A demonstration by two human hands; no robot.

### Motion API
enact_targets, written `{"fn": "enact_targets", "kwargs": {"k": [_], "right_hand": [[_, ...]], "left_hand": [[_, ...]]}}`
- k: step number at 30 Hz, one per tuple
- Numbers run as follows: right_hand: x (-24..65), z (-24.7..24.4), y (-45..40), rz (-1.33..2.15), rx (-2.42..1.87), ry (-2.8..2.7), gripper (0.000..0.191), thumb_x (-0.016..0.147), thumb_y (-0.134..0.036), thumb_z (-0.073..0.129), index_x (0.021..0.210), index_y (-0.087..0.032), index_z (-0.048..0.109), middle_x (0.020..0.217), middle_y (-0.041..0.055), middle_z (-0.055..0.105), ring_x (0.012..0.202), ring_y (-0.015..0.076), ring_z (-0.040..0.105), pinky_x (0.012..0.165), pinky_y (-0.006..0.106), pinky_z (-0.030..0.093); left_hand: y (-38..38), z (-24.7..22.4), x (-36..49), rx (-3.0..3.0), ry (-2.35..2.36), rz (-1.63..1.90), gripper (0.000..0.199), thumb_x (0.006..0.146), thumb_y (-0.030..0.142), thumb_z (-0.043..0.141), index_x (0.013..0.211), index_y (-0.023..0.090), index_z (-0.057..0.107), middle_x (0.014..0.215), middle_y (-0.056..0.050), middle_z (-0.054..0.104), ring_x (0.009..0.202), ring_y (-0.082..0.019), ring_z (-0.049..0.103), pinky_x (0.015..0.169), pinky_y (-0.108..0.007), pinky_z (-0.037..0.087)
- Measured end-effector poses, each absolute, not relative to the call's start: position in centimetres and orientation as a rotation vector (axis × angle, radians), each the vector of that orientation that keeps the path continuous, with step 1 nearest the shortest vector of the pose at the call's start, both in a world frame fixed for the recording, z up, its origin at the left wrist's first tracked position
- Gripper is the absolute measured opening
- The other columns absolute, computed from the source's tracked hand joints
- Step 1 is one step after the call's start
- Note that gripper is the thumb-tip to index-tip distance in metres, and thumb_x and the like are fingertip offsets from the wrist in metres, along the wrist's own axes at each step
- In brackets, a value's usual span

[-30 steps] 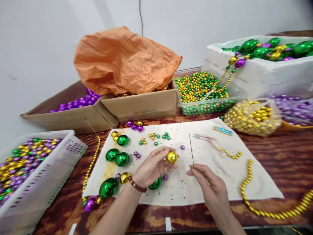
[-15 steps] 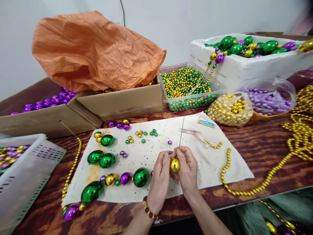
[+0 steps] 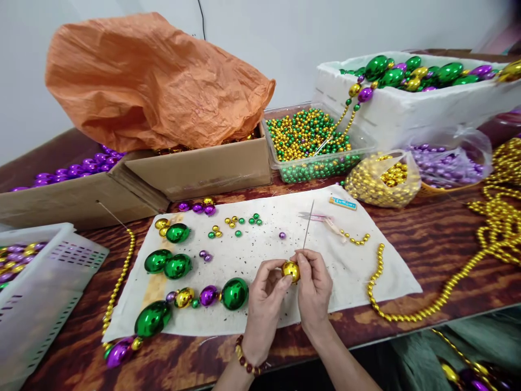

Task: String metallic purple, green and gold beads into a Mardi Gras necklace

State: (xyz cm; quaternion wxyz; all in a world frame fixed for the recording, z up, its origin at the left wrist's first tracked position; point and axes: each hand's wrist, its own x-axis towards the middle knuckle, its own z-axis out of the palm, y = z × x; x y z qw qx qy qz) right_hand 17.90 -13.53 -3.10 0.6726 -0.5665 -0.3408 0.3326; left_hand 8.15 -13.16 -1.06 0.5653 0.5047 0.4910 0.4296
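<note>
A round gold bead [image 3: 290, 271] is pinched between the fingers and thumb of my left hand [image 3: 264, 298], which wears a beaded bracelet [image 3: 244, 358]. Beside it, my right hand [image 3: 315, 290] grips a long thin needle [image 3: 309, 225] near its lower end, with the shaft pointing up and away. Whether the needle or its thread touches the bead is hidden by my fingers. Left of my hands, a strung row with a large green bead [image 3: 235, 294] and a purple bead [image 3: 209, 296] lies on the white cloth [image 3: 260, 247]. One small purple bead [image 3: 282, 235] sits beyond my fingers.
Scissors [image 3: 315, 216] and a blue-orange packet [image 3: 342, 203] lie on the cloth. Behind stand cardboard boxes [image 3: 199, 171], a clear bin of small beads [image 3: 309, 136] and a white foam box [image 3: 358, 111]. A white basket [image 3: 52, 282] is left; a gold bead chain [image 3: 431, 315] runs right.
The needle has tipped to the right and come lower, along with my right hand. My left fingers have shifted round the gold bead, which is turned and slightly higher.
</note>
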Motion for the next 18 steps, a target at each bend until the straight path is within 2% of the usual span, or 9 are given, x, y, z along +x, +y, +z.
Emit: {"fn": "enact_targets", "kwargs": {"k": [4,9,15,18], "right_hand": [[17.7,-3.3,-13.5,0.636,-1.268,-0.824,0.011,0.095,-0.024,0.051,0.097,-0.020,0.060,0.090,0.0021,0.062,0.084,0.0157,0.059,0.077,0.028,0.047],[17.8,-3.4,-13.4,0.604,-1.203,-0.939,0.013,0.093,-0.020,0.053,0.098,-0.020,0.066,0.096,0.0034,0.062,0.090,0.0166,0.059,0.079,0.029,0.049],[19.6,-3.3,-14.6,0.911,-1.183,-0.737,0.025,0.093,-0.027,0.056,0.117,-0.021,0.061,0.097,0.0055,0.067,0.081,0.0173,0.066,0.067,0.028,0.055],[20.1,-3.6,-16.3,1.075,-1.189,-0.795,0.021,0.092,-0.029,0.058,0.108,-0.019,0.065,0.095,0.0075,0.070,0.079,0.0199,0.069,0.067,0.030,0.057]], "left_hand": [[-13.5,-1.2,8.1,1.190,1.139,1.079,0.026,0.086,0.032,0.061,0.112,0.027,0.062,0.119,-0.005,0.062,0.111,-0.022,0.058,0.098,-0.034,0.045],[-13.5,-1.6,8.1,1.301,1.138,1.220,0.032,0.082,0.029,0.066,0.113,0.024,0.064,0.116,-0.007,0.062,0.108,-0.021,0.059,0.094,-0.032,0.048],[-12.9,-0.8,6.5,1.358,1.112,1.243,0.033,0.087,0.024,0.061,0.119,0.026,0.062,0.123,-0.007,0.060,0.111,-0.022,0.059,0.094,-0.032,0.049],[-12.4,0.0,5.2,1.407,1.135,1.261,0.032,0.087,0.024,0.061,0.119,0.026,0.064,0.123,-0.008,0.061,0.112,-0.022,0.059,0.094,-0.032,0.049]]}}
